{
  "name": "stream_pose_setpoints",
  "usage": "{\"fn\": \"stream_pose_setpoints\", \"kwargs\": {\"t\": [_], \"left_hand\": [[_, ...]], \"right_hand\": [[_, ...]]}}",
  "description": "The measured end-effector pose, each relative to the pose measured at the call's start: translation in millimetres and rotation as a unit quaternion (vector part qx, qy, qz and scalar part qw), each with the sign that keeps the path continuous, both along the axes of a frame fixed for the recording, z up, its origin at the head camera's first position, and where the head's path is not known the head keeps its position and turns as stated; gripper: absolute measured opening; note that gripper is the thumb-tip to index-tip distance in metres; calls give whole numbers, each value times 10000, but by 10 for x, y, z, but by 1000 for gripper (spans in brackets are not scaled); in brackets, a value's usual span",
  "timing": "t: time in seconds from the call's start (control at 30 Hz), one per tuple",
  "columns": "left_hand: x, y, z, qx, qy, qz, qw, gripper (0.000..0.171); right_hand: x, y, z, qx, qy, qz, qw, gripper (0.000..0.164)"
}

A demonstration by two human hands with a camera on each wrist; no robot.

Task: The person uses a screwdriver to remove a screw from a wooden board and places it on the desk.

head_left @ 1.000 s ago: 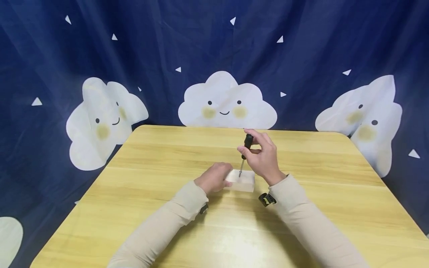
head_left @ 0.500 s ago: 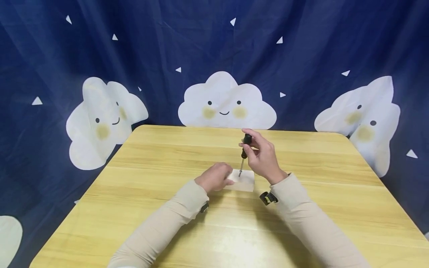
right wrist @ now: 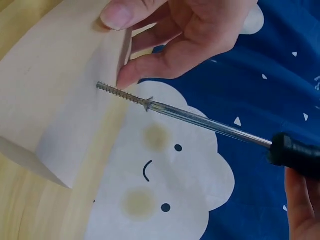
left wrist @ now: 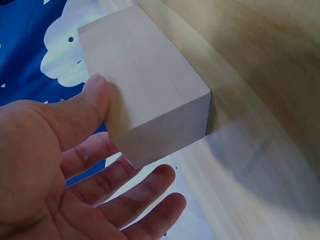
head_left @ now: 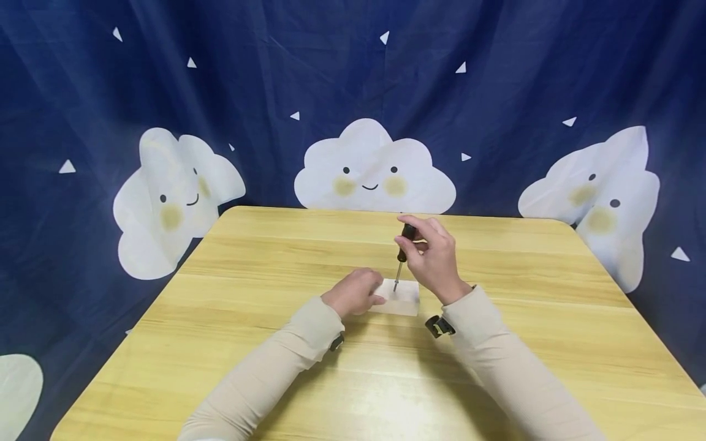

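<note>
A pale wooden block [head_left: 407, 307] rests on the tabletop near the middle. My left hand [head_left: 353, 293] grips its left end, the thumb [left wrist: 96, 95] on one face and fingers on the opposite side. A threaded screw [right wrist: 120, 93] stands out of the block's upper face, most of its thread exposed. The shaft of a screwdriver [right wrist: 210, 123] meets the screw's head, nearly in line with it. Thumb and fingers of my right hand [head_left: 436, 263] pinch the black handle [head_left: 407, 237], which leans slightly to the right. In the left wrist view, the screw and screwdriver are hidden.
The light wood table [head_left: 220, 343] spreads wide around both hands. Behind it hangs a dark blue curtain [head_left: 265, 67] with smiling white clouds. A black wrist device [head_left: 439, 326] hangs below my right cuff, with another [head_left: 337, 342] at my left cuff.
The right fingers and thumb shift round the screwdriver's handle. The block and my left hand stay practically in place, and the screw stands about as high as before.
</note>
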State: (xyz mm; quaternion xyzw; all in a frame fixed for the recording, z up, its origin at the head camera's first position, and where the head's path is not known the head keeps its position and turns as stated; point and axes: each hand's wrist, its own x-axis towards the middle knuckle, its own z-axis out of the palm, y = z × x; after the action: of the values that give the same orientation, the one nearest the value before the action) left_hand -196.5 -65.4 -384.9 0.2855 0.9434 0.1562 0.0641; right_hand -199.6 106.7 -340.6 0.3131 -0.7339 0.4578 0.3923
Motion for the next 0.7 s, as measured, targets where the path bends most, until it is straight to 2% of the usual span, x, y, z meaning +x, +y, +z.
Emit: {"fn": "stream_pose_setpoints", "kwargs": {"t": [0.1, 0.2, 0.4, 0.5, 0.7], "left_hand": [[-6, 5, -3, -31, -11, 47, 10000, 29], [-12, 10, -6, -63, -39, 92, 9999, 31], [-17, 3, -5, -52, -63, 71, 9999, 28], [-21, 6, -6, -39, -16, 48, 10000, 30], [-34, 15, -10, -81, -59, 134, 9999, 30]], "right_hand": [[-11, 25, -6, 214, 24, 185, 9996, 36], [23, 27, 19, 88, -102, 365, 9992, 34], [38, -1, 28, -336, -264, 176, 9989, 40], [-9, 24, -10, -186, -121, 114, 9997, 38], [25, 23, 47, 131, -149, 383, 9991, 38]]}}
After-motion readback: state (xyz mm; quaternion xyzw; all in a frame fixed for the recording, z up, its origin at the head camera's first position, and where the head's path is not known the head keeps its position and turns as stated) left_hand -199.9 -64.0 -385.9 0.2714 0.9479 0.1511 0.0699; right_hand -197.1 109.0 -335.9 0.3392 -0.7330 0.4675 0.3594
